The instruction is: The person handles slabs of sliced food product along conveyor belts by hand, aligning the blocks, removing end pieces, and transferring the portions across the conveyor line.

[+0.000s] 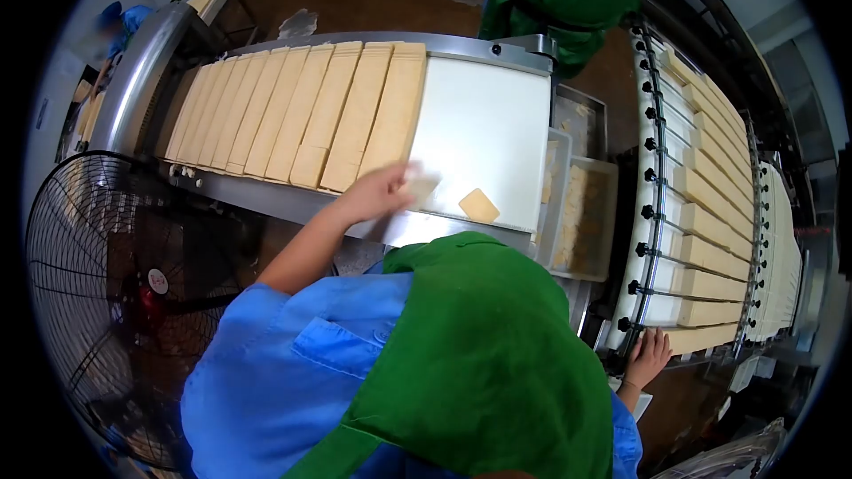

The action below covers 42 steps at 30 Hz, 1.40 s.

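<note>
Pinching 1 wafer piece [421, 186] in my left hand [383, 192], I rest my right hand [649, 357], fingers released, on the conveyor rail [658, 213].

The left arm, bare below a short blue sleeve, stretches forward and up from the shoulder, elbow slightly bent, to the left hand [383, 193], whose fingers [410, 179] are curled and blurred (whether they pinch anything cannot be told). The right arm hangs low at the side, mostly hidden behind the green apron. Only its wrist and the right hand [649, 357] show, fingers spread flat and pointing upward, nothing held.
</note>
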Tool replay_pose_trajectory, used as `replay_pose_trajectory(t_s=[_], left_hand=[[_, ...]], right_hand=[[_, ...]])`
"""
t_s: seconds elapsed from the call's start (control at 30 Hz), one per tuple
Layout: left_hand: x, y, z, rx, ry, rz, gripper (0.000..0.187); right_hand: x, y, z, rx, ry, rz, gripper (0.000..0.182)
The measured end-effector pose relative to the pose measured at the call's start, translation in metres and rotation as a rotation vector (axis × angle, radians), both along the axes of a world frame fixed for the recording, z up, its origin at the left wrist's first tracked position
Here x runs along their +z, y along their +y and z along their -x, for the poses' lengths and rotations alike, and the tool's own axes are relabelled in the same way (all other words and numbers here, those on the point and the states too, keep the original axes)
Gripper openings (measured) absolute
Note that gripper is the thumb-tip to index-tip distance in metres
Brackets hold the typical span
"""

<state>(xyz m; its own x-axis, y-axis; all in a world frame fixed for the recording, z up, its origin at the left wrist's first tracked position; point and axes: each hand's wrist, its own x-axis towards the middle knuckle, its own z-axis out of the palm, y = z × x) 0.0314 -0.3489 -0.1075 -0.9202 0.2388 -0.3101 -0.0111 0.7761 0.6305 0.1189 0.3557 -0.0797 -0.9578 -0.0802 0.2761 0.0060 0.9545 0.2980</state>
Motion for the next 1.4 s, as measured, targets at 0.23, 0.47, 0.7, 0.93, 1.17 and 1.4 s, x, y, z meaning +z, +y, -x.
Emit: replay_pose_trajectory(t_s=[0.23, 0.47, 0.7, 0.93, 1.17, 1.4], left_hand=[[-0.037, 0.02, -0.005, 0.451, -0.373, -0.673, 0.032], [-0.136, 0.023, -0.064, 0.435, -0.481, -0.508, 0.022], [-0.139, 0.016, -0.072, 0.68, -0.481, -0.896, 0.015], [-0.133, 0.022, -0.074, 0.746, -0.461, -0.864, 0.015], [-0.132, 0.021, -0.075, 0.739, -0.412, -0.868, 0.016], [-0.138, 0.021, -0.076, 0.746, -0.408, -0.863, 0.016]], right_hand=[[0.005, -0.004, 0.002, -0.005, -0.025, 0.011, 0.03], [0.011, -0.002, 0.001, -0.002, -0.135, 0.006, 0.039], [0.023, -0.003, -0.003, 0.098, -0.228, 0.002, 0.046], [0.019, -0.005, -0.002, 0.106, -0.197, -0.01, 0.043], [0.015, -0.001, -0.003, 0.113, -0.196, -0.03, 0.047], [0.012, 0.0, -0.004, 0.087, -0.211, -0.026, 0.049]])
